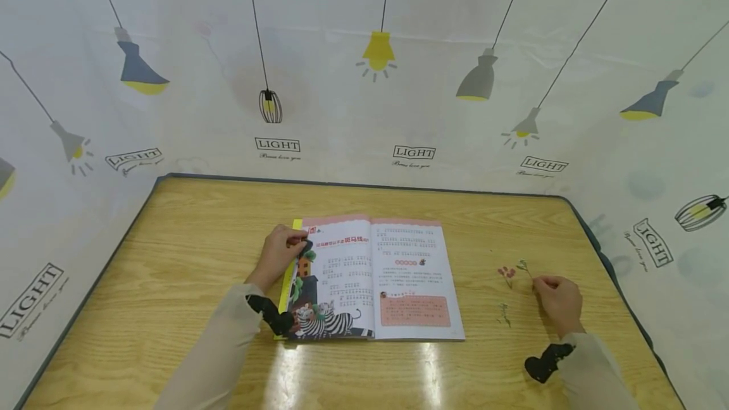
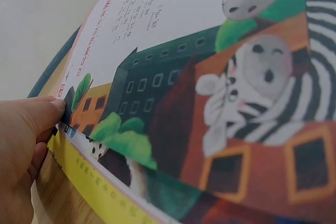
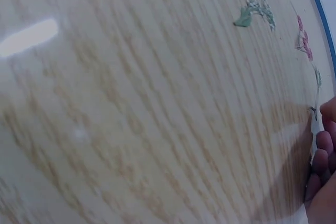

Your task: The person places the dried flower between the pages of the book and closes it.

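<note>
An open picture book (image 1: 410, 277) lies on the wooden table, with zebras printed on its left page. My left hand (image 1: 277, 255) pinches that page's outer edge near the top, thumb (image 2: 47, 113) on the printed side. A gap shows between this page and the yellow-edged layer (image 2: 100, 187) under it. Right of the book, my right hand (image 1: 559, 302) pinches the stem of a small green sprig (image 1: 522, 265) at the table surface. A pink pressed flower (image 1: 506, 274) lies just left of the sprig. Nearer to me is a pale green sprig (image 1: 504, 314).
The table (image 1: 216, 233) has a dark raised edge (image 1: 364, 185) along its back and sides. A white curtain (image 1: 330, 81) printed with lamps surrounds it. Black straps (image 1: 270, 314) are on both wrists.
</note>
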Demonstrator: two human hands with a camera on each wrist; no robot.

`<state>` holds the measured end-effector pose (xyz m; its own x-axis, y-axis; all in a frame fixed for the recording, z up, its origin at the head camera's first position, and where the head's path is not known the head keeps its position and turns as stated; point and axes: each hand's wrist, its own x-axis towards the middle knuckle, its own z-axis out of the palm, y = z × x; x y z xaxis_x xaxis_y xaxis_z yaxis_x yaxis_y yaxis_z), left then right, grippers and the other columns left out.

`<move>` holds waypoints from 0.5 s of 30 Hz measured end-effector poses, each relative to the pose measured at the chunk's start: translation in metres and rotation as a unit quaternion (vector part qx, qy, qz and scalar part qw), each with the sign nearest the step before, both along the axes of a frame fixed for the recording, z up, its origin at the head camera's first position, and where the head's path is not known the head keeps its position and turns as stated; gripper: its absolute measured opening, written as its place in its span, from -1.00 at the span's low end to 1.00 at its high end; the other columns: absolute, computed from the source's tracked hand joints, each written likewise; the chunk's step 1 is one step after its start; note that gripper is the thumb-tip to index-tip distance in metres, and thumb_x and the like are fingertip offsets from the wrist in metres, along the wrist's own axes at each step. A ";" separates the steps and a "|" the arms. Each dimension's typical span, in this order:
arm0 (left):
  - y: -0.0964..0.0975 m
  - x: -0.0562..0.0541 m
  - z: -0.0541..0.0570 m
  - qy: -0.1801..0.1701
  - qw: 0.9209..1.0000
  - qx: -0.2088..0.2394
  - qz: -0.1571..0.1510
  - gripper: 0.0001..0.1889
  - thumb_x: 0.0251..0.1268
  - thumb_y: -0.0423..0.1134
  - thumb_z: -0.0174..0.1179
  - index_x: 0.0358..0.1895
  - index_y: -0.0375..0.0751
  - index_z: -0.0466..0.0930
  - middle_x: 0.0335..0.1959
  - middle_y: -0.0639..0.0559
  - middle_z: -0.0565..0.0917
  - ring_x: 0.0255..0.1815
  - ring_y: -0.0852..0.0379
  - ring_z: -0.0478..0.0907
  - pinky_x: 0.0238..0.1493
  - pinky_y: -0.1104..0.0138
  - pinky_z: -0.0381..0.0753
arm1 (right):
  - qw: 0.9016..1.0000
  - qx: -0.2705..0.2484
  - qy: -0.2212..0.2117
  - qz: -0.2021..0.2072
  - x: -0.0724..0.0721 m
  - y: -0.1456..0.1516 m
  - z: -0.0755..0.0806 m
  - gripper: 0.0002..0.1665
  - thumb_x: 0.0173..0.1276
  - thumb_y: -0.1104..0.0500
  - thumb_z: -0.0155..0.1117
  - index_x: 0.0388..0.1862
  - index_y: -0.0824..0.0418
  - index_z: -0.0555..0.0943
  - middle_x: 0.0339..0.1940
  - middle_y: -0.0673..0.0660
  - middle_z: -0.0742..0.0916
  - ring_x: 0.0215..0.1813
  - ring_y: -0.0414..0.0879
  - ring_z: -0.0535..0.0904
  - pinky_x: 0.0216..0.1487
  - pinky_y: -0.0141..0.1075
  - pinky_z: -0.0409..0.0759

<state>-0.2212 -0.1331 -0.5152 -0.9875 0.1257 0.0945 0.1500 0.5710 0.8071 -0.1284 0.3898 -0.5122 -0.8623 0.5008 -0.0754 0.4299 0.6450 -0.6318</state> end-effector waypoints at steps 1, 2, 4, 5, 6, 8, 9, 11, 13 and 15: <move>0.000 0.000 0.000 0.000 1.000 0.001 -0.001 -0.75 0.21 -0.38 0.18 -0.06 -0.37 0.61 -0.29 -0.11 0.45 -0.23 0.00 0.43 -0.19 0.20 0.47 | 1.000 -0.001 0.004 -0.004 0.000 0.000 -0.001 -0.55 0.30 0.08 0.12 -0.11 0.50 0.56 -0.35 0.31 0.66 -0.38 -0.04 0.50 -0.43 -0.34 0.37; 0.000 0.000 -0.001 0.001 1.000 0.000 -0.002 -0.75 0.21 -0.39 0.18 -0.06 -0.38 0.61 -0.29 -0.12 0.45 -0.23 -0.01 0.43 -0.19 0.19 0.47 | 1.000 0.000 0.008 -0.007 0.000 0.000 -0.002 -0.55 0.30 0.07 0.13 -0.11 0.48 0.57 -0.36 0.29 0.67 -0.41 -0.09 0.50 -0.43 -0.35 0.37; 0.000 0.000 -0.001 0.001 1.000 0.002 -0.004 -0.75 0.21 -0.39 0.17 -0.05 -0.38 0.60 -0.29 -0.12 0.45 -0.23 -0.02 0.43 -0.20 0.19 0.47 | 1.000 0.000 0.018 -0.014 0.001 0.000 -0.004 -0.55 0.29 0.05 0.17 -0.13 0.45 0.59 -0.41 0.24 0.67 -0.47 -0.20 0.48 -0.46 -0.38 0.38; 0.000 0.000 -0.001 0.001 1.000 0.003 -0.004 -0.75 0.21 -0.39 0.17 -0.05 -0.38 0.60 -0.28 -0.13 0.45 -0.22 -0.02 0.42 -0.20 0.18 0.47 | 1.000 0.000 0.023 -0.013 0.002 0.000 -0.004 -0.55 0.29 0.03 0.18 -0.14 0.45 0.59 -0.42 0.22 0.68 -0.50 -0.24 0.46 -0.48 -0.39 0.38; 0.000 0.000 0.000 0.001 1.000 0.004 -0.004 -0.75 0.21 -0.39 0.17 -0.05 -0.38 0.60 -0.28 -0.13 0.45 -0.22 -0.02 0.42 -0.20 0.18 0.47 | 1.000 0.004 0.027 -0.011 0.002 -0.001 -0.005 -0.55 0.28 0.03 0.19 -0.15 0.44 0.60 -0.44 0.21 0.68 -0.52 -0.27 0.45 -0.50 -0.40 0.38; 0.000 0.001 0.000 0.002 1.000 0.003 -0.004 -0.75 0.21 -0.39 0.17 -0.05 -0.38 0.60 -0.27 -0.13 0.45 -0.21 -0.02 0.42 -0.19 0.17 0.47 | 0.999 0.009 0.037 -0.007 0.003 -0.002 -0.005 -0.56 0.27 0.04 0.21 -0.19 0.45 0.62 -0.46 0.21 0.68 -0.54 -0.28 0.44 -0.52 -0.41 0.36; 0.000 0.001 0.000 0.000 1.000 0.005 -0.004 -0.75 0.22 -0.39 0.16 -0.04 -0.38 0.60 -0.26 -0.14 0.45 -0.20 -0.02 0.42 -0.19 0.18 0.46 | 0.999 0.011 0.039 -0.003 0.003 -0.002 -0.004 -0.56 0.27 0.04 0.21 -0.20 0.45 0.63 -0.47 0.21 0.68 -0.54 -0.27 0.44 -0.53 -0.41 0.36; 0.000 0.001 0.000 0.001 1.000 0.005 -0.003 -0.75 0.21 -0.39 0.17 -0.05 -0.38 0.60 -0.26 -0.14 0.45 -0.20 -0.02 0.42 -0.19 0.18 0.46 | 0.999 0.014 0.037 0.007 0.003 -0.003 -0.003 -0.57 0.29 0.05 0.20 -0.20 0.46 0.63 -0.45 0.24 0.68 -0.53 -0.23 0.46 -0.53 -0.41 0.36; 0.000 0.000 -0.001 0.002 1.000 0.005 -0.004 -0.75 0.21 -0.40 0.17 -0.04 -0.39 0.60 -0.26 -0.14 0.45 -0.20 -0.02 0.42 -0.19 0.18 0.47 | 0.999 0.015 0.029 0.017 0.003 -0.003 -0.002 -0.56 0.30 0.05 0.18 -0.19 0.46 0.62 -0.42 0.25 0.68 -0.50 -0.17 0.49 -0.53 -0.41 0.37; -0.001 0.000 -0.002 0.002 1.000 0.006 -0.005 -0.74 0.21 -0.40 0.17 -0.04 -0.39 0.60 -0.26 -0.14 0.45 -0.20 -0.03 0.43 -0.19 0.18 0.47 | 0.999 0.013 0.020 0.025 0.003 -0.003 -0.002 -0.55 0.32 0.05 0.15 -0.16 0.47 0.61 -0.39 0.27 0.68 -0.45 -0.09 0.51 -0.53 -0.39 0.37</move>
<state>-0.2213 -0.1337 -0.5168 -0.9860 0.1339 0.0996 0.1582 0.5597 0.8135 -0.1254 0.3866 -0.5139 -0.8885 0.4580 -0.0280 0.3715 0.6822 -0.6298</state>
